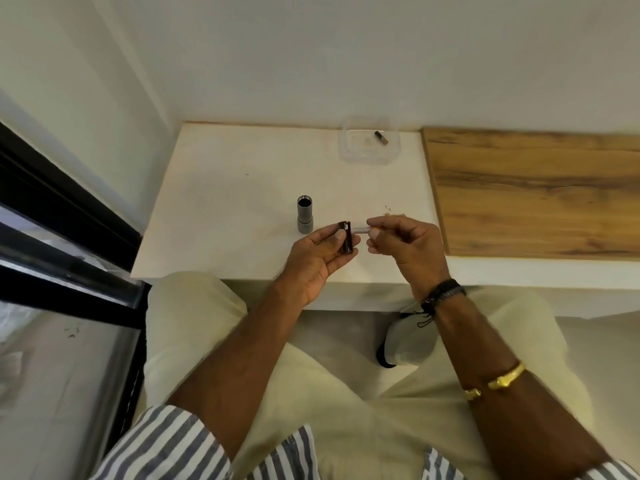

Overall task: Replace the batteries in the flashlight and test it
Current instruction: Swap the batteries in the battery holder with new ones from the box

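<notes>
Near the middle of the frame the left hand [320, 252] cradles a dark battery holder [346, 241], thumb across its front and fingers curled loosely behind, so the hand is half closed around it. Just to its right, the right hand [401, 244] pinches a pale cell [363, 230] between thumb and fingertips, with the other fingers tucked under; the cell's near end is at the upper edge of the holder, touching it or very nearly. Whether the cell is going in or coming out cannot be told.

The flashlight [304, 216] stands on end on the white table [221, 188], just above and left of the hands, with its open mouth up and nothing in it. In the upper right of the table a clear tray [349, 150] holds one more battery [381, 137], well apart from the hands.

To do this step well, I judge the holder should be kept steady with the empty slot turned toward the cell, and the polarity marks checked first. The cell should lie along the slot, spring end pressed first, then the other end pushed down until it sits flush. The thumb should stay clear of the slot. A light grip is enough: a cell squeezed at an angle may spring out toward the table edge.
</notes>
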Motion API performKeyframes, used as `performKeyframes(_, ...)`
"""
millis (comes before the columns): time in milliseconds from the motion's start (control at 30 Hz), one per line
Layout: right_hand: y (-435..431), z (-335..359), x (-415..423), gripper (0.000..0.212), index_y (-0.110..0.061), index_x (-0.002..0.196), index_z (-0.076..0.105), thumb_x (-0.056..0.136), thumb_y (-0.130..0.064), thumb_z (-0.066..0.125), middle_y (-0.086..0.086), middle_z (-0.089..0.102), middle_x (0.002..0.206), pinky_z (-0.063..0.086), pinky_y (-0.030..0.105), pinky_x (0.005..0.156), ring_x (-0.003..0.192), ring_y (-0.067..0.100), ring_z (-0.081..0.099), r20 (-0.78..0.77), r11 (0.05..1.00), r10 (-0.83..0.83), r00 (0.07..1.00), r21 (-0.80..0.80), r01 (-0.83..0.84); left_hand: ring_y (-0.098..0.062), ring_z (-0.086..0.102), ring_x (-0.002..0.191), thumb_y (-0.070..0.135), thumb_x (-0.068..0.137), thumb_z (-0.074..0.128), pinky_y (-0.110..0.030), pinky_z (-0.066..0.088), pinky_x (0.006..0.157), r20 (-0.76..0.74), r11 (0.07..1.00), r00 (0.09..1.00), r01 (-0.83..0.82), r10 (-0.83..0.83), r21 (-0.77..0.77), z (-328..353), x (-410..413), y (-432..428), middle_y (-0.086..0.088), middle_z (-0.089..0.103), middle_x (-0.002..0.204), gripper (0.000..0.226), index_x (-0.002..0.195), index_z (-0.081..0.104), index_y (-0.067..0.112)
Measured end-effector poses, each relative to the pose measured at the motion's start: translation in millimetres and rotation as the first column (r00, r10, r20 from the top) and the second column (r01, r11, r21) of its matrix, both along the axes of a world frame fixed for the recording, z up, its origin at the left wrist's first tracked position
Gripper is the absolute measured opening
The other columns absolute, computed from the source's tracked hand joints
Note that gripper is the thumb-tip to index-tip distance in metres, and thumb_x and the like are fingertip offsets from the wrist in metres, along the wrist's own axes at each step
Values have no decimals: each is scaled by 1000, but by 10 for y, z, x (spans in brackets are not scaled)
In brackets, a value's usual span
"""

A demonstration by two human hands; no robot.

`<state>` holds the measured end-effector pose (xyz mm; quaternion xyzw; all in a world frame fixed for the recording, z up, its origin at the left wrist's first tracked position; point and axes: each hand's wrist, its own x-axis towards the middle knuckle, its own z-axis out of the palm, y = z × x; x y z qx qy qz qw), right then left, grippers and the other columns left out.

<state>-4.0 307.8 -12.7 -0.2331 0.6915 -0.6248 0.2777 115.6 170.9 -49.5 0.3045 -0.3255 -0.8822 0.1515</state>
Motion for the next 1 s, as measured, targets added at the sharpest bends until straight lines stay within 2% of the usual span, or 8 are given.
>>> performKeyframes(100,-4,-9,52,14,-10,98,73,87,-13,80,9,77,81,65,49,73,71,27,76,-186,997,-38,982,56,49,-36,71,104,5,91,67,-40,60,83,36,999,998,-43,44,-24,-8,1,35,-25,72,111,31,119,61,-7)
performKeyframes(300,-23,-37,106,12,-11,96,77,87,-19,80,2,77,77,62,52,83,69,18,75,-366,989,-45,929,115,93,-38,73,98,3,88,70,-41,61,80,72,993,994,-80,87,-91,-31,5,49,-23,73,108,21,108,65,-2)
performKeyframes(433,-51,-29,140,11,-10,97,78,88,-16,80,2,76,76,65,40,74,67,14,75,-423,987,-50,905,115,109,-35,74,96,3,86,72,-39,61,78,56,993,995,-75,80,-90,-22,7,69,-22,75,102,25,109,64,-3)
performKeyframes(567,-80,-38,150,11,-9,99,79,88,-13,78,2,77,79,61,19,72,67,10,74,-444,986,-36,895,128,104,-32,75,89,1,85,73,-38,62,76,70,992,994,-75,82,-100,-18,-3,80,-20,76,94,18,101,66,0)
performKeyframes(700,-122,-66,202,15,-8,106,79,91,-12,75,-1,76,85,62,23,75,74,12,75,-452,983,-44,891,139,119,-30,75,86,1,84,72,-38,62,77,74,996,996,-53,58,-78,-25,-8,98,-18,76,91,17,101,66,1)
performKeyframes(833,-143,-119,274,18,-8,109,79,91,-10,74,3,78,92,62,28,81,82,16,74,-484,983,-41,874,139,123,-27,76,83,0,84,72,-38,62,77,85,996,993,-73,77,-50,-42,5,67,-15,77,89,15,98,68,2)
performKeyframes(867,-145,-128,291,19,-8,110,78,91,-9,74,4,78,95,60,26,83,85,17,73,-501,983,-40,865,135,124,-26,76,82,0,84,72,-37,62,76,91,996,993,-76,80,-46,-45,7,59,-15,77,88,14,97,68,2)
performKeyframes(1000,-151,-142,351,21,-6,112,77,91,-4,73,10,76,102,47,3,84,93,14,67,-587,981,-34,809,134,139,-25,76,81,-1,84,72,-35,62,73,93,996,992,-87,90,-35,-50,1,65,-13,78,88,14,96,69,2)
